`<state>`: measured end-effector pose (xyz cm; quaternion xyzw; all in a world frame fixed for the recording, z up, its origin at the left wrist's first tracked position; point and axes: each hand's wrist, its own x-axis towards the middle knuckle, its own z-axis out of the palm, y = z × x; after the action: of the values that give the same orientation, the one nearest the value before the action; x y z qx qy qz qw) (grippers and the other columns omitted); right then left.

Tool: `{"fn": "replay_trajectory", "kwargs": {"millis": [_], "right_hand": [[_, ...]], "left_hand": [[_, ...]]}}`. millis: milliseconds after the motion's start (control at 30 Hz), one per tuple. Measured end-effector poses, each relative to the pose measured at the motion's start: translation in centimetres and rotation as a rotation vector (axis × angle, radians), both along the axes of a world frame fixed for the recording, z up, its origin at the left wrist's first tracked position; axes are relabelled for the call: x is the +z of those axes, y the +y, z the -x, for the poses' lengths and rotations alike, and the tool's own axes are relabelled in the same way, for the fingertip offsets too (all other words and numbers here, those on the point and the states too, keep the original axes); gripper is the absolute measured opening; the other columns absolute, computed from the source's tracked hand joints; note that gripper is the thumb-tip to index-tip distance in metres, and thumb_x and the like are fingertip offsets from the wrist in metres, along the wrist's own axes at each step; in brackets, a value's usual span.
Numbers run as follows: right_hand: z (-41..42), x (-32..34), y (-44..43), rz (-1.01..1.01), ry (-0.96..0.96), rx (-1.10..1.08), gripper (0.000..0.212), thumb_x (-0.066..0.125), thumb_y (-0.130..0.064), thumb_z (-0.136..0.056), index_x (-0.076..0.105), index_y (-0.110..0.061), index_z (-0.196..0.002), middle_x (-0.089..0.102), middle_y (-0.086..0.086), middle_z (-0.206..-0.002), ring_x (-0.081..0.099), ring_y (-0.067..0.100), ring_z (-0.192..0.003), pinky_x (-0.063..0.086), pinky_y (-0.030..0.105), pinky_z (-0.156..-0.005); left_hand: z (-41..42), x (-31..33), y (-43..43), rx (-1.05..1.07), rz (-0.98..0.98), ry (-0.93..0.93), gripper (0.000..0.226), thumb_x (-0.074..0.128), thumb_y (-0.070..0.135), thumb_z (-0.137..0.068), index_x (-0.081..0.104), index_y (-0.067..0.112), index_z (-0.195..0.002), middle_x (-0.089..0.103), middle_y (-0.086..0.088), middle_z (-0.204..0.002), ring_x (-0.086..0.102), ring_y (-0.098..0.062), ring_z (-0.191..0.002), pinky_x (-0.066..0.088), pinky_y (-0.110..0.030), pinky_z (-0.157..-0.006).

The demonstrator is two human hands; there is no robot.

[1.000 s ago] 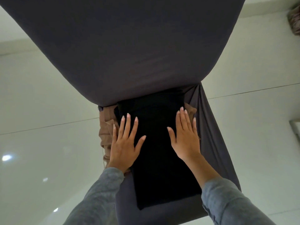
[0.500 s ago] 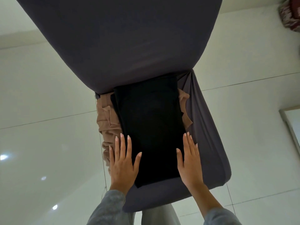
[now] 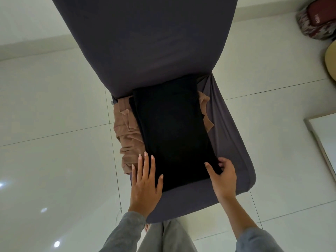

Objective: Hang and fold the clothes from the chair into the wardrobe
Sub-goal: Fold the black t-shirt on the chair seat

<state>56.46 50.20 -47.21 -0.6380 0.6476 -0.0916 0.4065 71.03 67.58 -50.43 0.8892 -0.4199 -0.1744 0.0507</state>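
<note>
Black garment (image 3: pixel 172 128), folded into a long, smooth rectangle of matte cloth, lies lengthwise on the seat of the chair (image 3: pixel 234 142). Its far end is tucked against the foot of the backrest (image 3: pixel 149 42), and its near end stops just short of the seat's front edge. Under it sits a tan garment (image 3: pixel 127 131), thin and heavily crumpled, spilling past the seat's left edge and peeking out on the right side. The chair wears a stretchy grey-purple cover, taut over the backrest and gathered into fine wrinkles along the seat's right edge.

Our left hand (image 3: pixel 145 186) lies flat with fingers straight on the black cloth's left border, near the seat's front-left corner (the outer fingers lie just beside the tan fabric). Our right hand (image 3: pixel 223 177) pinches the black cloth's right border near the front-right corner, thumb on top and fingers curled beneath the fold. Both arms are in soft grey sleeves (image 3: pixel 125 231).

Glossy pale floor tiles (image 3: pixel 54 142) with thin dark joints surround the chair. At the far right we make out a rounded, dark red patterned object (image 3: pixel 316 20), but we cannot tell what it is.
</note>
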Motion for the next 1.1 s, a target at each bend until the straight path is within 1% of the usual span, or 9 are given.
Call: {"fn": "replay_trajectory", "kwargs": {"millis": [100, 167, 300, 400, 533, 700, 867, 967, 1100], "right_hand": [[-0.4, 1.7, -1.3, -0.215, 0.016, 0.061, 0.026, 0.066, -0.031, -0.086, 0.054, -0.011, -0.075, 0.057, 0.003, -0.071, 0.055, 0.019, -0.071, 0.041, 0.024, -0.057], [-0.9, 3.4, -1.8, -0.385, -0.066, 0.025, 0.028, 0.065, -0.028, -0.087, 0.052, -0.007, -0.074, 0.060, 0.007, -0.076, 0.058, 0.020, -0.072, 0.049, 0.030, -0.065], [-3.6, 9.0, -2.0, -0.552, -0.311, 0.012, 0.017, 0.066, -0.016, -0.086, 0.054, -0.007, -0.078, 0.067, 0.012, -0.097, 0.066, 0.021, -0.088, 0.054, 0.027, -0.071], [-6.2, 13.9, -1.7, -0.591, -0.441, 0.060, 0.019, 0.068, -0.016, -0.085, 0.054, -0.006, -0.079, 0.068, 0.013, -0.103, 0.067, 0.025, -0.091, 0.056, 0.029, -0.072], [-8.8, 21.0, -2.9, -0.587, -0.619, 0.045, 0.018, 0.069, -0.015, -0.084, 0.054, -0.006, -0.090, 0.067, 0.012, -0.104, 0.069, 0.018, -0.081, 0.054, 0.020, -0.059], [-8.3, 29.7, -4.1, -0.502, -0.747, 0.112, 0.022, 0.058, -0.022, -0.093, 0.059, -0.007, -0.109, 0.070, 0.010, -0.105, 0.071, 0.017, -0.086, 0.057, 0.024, -0.071], [-5.1, 31.8, -1.9, -0.526, -0.754, 0.064, 0.028, 0.047, -0.029, -0.098, 0.061, -0.011, -0.114, 0.071, 0.007, -0.105, 0.066, 0.019, -0.101, 0.053, 0.034, -0.087], [-3.6, 30.1, 1.7, -0.650, -0.648, -0.065, 0.038, 0.049, -0.041, -0.094, 0.064, -0.009, -0.108, 0.070, 0.008, -0.107, 0.065, 0.021, -0.099, 0.051, 0.040, -0.090], [-0.8, 29.1, 6.4, -0.916, -0.673, -0.196, 0.079, 0.037, -0.072, -0.081, 0.065, -0.004, -0.111, 0.070, 0.011, -0.107, 0.065, 0.025, -0.101, 0.051, 0.040, -0.085]], "left_hand": [[0.1, 0.8, 0.3, -0.031, -0.042, 0.030, 0.059, 0.029, 0.036, -0.093, 0.035, 0.006, -0.143, 0.028, -0.015, -0.152, 0.024, -0.032, -0.141, 0.024, -0.048, -0.112], [0.4, 2.3, 0.1, -0.074, -0.050, 0.096, 0.065, 0.036, 0.031, -0.084, 0.031, 0.007, -0.145, 0.024, -0.013, -0.154, 0.016, -0.030, -0.143, 0.021, -0.051, -0.114], [0.1, 7.2, -2.1, -0.307, 0.012, 0.297, 0.084, 0.048, 0.030, -0.085, -0.003, 0.022, -0.150, -0.010, 0.011, -0.154, -0.022, -0.010, -0.140, 0.000, -0.043, -0.119], [-0.5, 11.4, -4.4, -0.151, 0.223, 0.415, 0.075, 0.054, 0.035, -0.090, 0.009, 0.027, -0.150, 0.006, 0.020, -0.149, 0.001, -0.001, -0.140, 0.011, -0.032, -0.119], [-3.9, 18.0, -7.1, 0.106, 0.501, 0.498, 0.039, 0.058, 0.012, -0.090, 0.055, 0.023, -0.128, 0.063, 0.003, -0.121, 0.058, -0.013, -0.115, 0.044, -0.026, -0.099], [-7.7, 29.6, -9.5, 0.079, 0.630, 0.533, 0.017, 0.062, 0.014, -0.089, 0.068, 0.023, -0.103, 0.067, 0.017, -0.090, 0.059, 0.015, -0.083, 0.042, -0.005, -0.078], [-7.9, 37.7, -11.4, 0.070, 0.593, 0.623, 0.019, 0.055, 0.033, -0.094, 0.061, 0.024, -0.078, 0.065, 0.010, -0.075, 0.059, 0.000, -0.068, 0.042, -0.008, -0.059], [-6.3, 39.5, -12.1, 0.114, 0.618, 0.706, 0.020, 0.053, 0.036, -0.094, 0.064, 0.020, -0.087, 0.069, 0.004, -0.086, 0.065, -0.012, -0.081, 0.050, -0.021, -0.072], [-3.0, 40.3, -12.6, 0.250, 0.677, 0.877, 0.026, 0.054, 0.035, -0.094, 0.066, 0.012, -0.094, 0.070, -0.009, -0.098, 0.067, -0.025, -0.093, 0.052, -0.044, -0.089]]}}
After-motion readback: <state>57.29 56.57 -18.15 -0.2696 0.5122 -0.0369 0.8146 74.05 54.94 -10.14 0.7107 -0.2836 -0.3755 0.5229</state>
